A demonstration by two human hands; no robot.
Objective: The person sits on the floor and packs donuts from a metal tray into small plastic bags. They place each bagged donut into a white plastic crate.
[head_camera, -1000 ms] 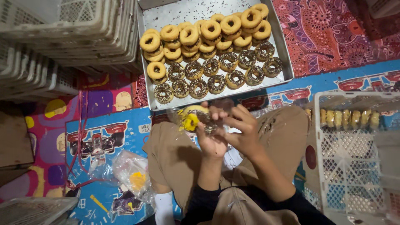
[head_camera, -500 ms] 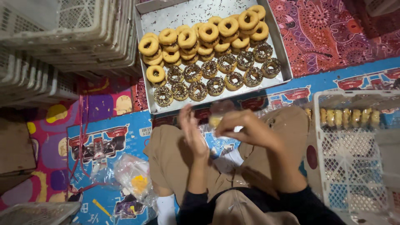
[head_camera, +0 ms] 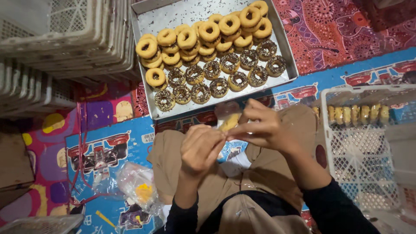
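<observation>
Bagged doughnut [head_camera: 228,121] up at chest height over the lap, just near of the tray [head_camera: 286,56], pinched between both hands. Clear wrapper around it, yellowish ring inside, blurred but readable. Left hand [head_camera: 200,148] below and left, fingers curled shut on the bag's lower edge. Right hand [head_camera: 265,126] to the right, fingers closed on the bag's top and side, likely steadying the film so it stays taut. Held off the floor, clear of the other goods.

Beyond, metal tray tilted across the mat [head_camera: 108,143]: plain doughnuts [head_camera: 208,32] stacked at the far side, sprinkled ones [head_camera: 219,84] in rows at the near edge, within easy reach. At right, white crate [head_camera: 368,143] with wrapped pieces [head_camera: 355,113] lined along its far wall. Far left, stacked empty crates [head_camera: 60,39]. Near left on the mat, loose clear bags [head_camera: 138,186].
</observation>
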